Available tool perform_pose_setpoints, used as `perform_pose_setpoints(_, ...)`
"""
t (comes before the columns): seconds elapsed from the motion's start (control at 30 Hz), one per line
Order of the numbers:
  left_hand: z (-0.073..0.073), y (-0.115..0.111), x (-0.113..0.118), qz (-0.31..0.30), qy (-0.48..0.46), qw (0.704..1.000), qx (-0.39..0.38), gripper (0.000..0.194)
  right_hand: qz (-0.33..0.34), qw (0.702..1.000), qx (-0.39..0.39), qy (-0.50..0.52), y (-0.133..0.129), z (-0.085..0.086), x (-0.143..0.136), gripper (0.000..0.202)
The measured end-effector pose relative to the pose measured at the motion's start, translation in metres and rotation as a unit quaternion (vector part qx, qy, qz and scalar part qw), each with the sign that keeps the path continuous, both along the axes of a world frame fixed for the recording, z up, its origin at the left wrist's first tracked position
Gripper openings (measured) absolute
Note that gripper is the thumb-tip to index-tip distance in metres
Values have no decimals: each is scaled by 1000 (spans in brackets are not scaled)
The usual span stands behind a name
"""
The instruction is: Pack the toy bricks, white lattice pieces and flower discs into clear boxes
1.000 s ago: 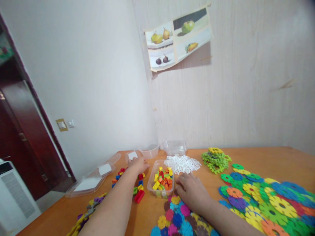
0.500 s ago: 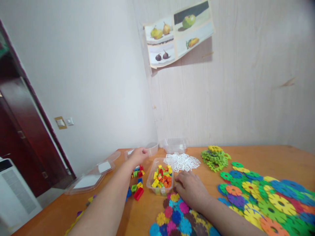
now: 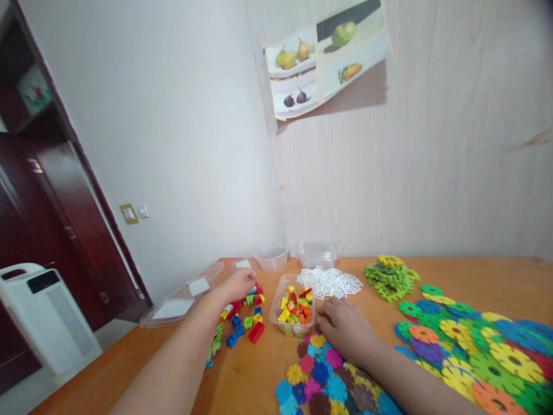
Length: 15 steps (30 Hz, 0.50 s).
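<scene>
My left hand (image 3: pixel 241 282) is over the far side of a loose group of toy building bricks (image 3: pixel 248 323) in red, blue, yellow and green. Its fingers are curled together, and whatever they may hold is hidden. To the right of those bricks stands a clear plastic tub (image 3: pixel 276 320) with small yellow, orange and red bricks (image 3: pixel 296 305) in it. My right hand (image 3: pixel 345 325) rests on the table close beside the tub's right side, fingers lying loosely with nothing visible in them. Small notched plastic discs (image 3: pixel 319 372) in several colours lie under and in front of that wrist.
White plastic frame pieces (image 3: pixel 330 282) lie behind the tub, before stacked clear containers (image 3: pixel 317 253). A round clear bowl (image 3: pixel 273 260) and clear lids (image 3: pixel 173 309) are farther left. Green interlocking pieces (image 3: pixel 391 279) and large notched discs (image 3: pixel 470 346) cover the right side of the table.
The view has turned left, so the scene sits farther right. My left hand has come down and back from near the bowl to the loose bricks. My right hand stays beside the tub.
</scene>
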<state>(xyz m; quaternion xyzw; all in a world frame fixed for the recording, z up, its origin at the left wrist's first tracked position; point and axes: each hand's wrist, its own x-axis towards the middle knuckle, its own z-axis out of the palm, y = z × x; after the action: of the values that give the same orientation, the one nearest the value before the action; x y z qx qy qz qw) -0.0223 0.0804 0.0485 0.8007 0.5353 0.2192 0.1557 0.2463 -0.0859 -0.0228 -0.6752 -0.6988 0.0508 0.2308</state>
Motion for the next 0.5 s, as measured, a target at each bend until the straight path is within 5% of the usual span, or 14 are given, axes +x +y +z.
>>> perform_pose_setpoints(0.13, -14, -10, -14, 35, 85, 996, 0, 7, 2, 1000, -4, -9, 1, 0, 0, 22)
perform_pose_setpoints(0.3, -15, -25, -12, 49, 168, 982, 68, 8, 3, 1000, -1, -6, 2, 0, 0, 21)
perform_pose_setpoints(0.5, -11, -19, -10, 66, 89, 993, 31, 10, 3, 1000, -1, 2, 0, 2, -1, 22)
